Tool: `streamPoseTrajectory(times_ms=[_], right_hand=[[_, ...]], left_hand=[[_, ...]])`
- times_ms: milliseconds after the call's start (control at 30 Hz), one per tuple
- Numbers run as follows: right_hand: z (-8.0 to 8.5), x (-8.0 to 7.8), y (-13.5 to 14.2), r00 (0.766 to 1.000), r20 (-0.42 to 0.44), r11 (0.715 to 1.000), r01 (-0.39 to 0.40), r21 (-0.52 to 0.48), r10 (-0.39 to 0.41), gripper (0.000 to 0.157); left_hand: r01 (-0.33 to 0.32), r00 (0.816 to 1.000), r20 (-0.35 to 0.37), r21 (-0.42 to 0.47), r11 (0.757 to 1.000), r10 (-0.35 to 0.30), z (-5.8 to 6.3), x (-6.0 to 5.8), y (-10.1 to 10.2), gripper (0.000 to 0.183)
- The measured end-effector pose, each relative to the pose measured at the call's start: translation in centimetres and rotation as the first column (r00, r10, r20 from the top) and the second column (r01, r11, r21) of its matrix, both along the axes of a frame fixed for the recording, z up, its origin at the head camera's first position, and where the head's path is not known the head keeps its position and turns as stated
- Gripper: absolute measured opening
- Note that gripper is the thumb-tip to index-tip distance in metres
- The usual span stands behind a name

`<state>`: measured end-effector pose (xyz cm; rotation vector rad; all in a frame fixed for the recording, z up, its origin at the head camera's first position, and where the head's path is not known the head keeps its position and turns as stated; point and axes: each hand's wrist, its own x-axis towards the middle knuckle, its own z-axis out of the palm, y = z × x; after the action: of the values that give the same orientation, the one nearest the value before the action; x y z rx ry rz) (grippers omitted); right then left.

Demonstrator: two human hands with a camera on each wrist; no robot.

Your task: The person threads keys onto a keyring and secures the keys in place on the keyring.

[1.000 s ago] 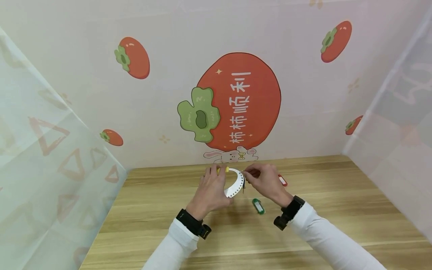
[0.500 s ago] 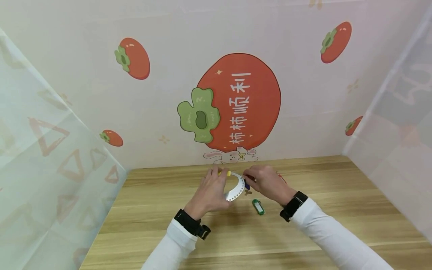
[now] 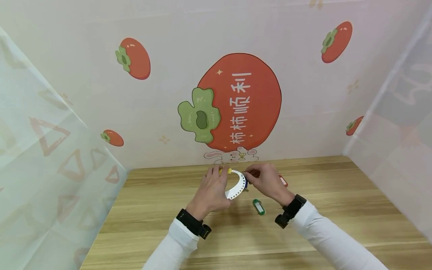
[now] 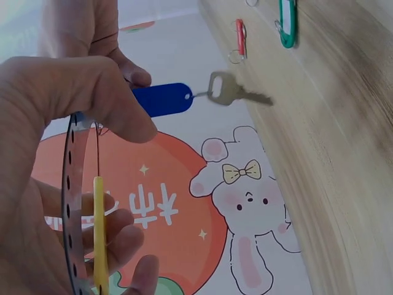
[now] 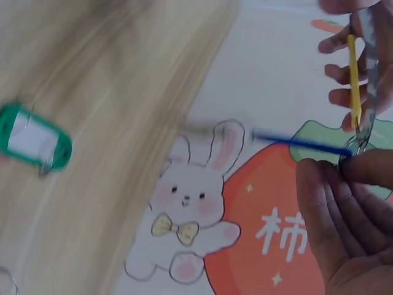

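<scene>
My left hand (image 3: 210, 191) grips a white crescent-shaped plate (image 3: 240, 183) with a row of holes along its curve. A yellow bar (image 4: 100, 233) joins the plate and lies by the fingers in the left wrist view. At the plate's outer edge, my right hand (image 3: 268, 182) pinches the small metal ring of a blue key tag (image 4: 164, 99) between thumb and fingers. A key (image 4: 227, 90) dangles from the tag's other end. Whether the ring passes through a hole cannot be made out, since fingers cover it.
On the wooden table (image 3: 152, 213), a green key tag (image 3: 258, 207) lies in front of the right hand. Behind that wrist is a red key tag (image 3: 283, 180), partly covered. A printed cloth wall (image 3: 162, 93) closes off the back, with more cloth at both sides.
The plate and both hands dipped slightly half a second ago and have come back up. Meanwhile the blue tag and its key have swung and turned beside the plate.
</scene>
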<state>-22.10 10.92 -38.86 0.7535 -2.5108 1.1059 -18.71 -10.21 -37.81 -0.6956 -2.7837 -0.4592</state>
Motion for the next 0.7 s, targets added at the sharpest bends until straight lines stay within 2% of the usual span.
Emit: streamPoseTrajectory(times_ms=[100,167,300,467,600,700], right_hand=[[0.07,0.08,-0.17,0.998,0.066,0.998,0.027,-0.060,-0.023,0.006],[0.09,0.08,-0.21,0.998,0.067,0.997,0.027,-0.069,-0.022,0.006],[0.02,0.02,-0.10,1.000,-0.022,1.000,0.003,-0.017,-0.003,0.005],[0.19,-0.01,0.05,0.989,-0.136,0.998,-0.042,0.057,0.050,0.004],[0.35,0.03,0.04,0.978,-0.193,0.994,-0.056,0.098,0.075,0.002],[0.36,0.12,-0.02,0.976,-0.203,0.993,-0.054,0.105,0.075,0.006]], left_hand=[[-0.012,0.999,-0.032,-0.014,1.000,0.011,0.00,0.07,0.11,0.096],[-0.015,0.999,-0.041,-0.014,1.000,0.015,0.03,0.11,0.13,0.096],[-0.008,1.000,-0.017,-0.010,1.000,0.008,0.13,0.18,0.04,0.096],[0.007,0.999,0.039,0.000,1.000,-0.007,0.25,0.14,-0.19,0.094],[0.012,0.997,0.072,0.009,1.000,-0.012,0.36,0.10,-0.39,0.094],[0.011,0.997,0.081,0.005,1.000,-0.012,0.39,0.17,-0.47,0.095]])
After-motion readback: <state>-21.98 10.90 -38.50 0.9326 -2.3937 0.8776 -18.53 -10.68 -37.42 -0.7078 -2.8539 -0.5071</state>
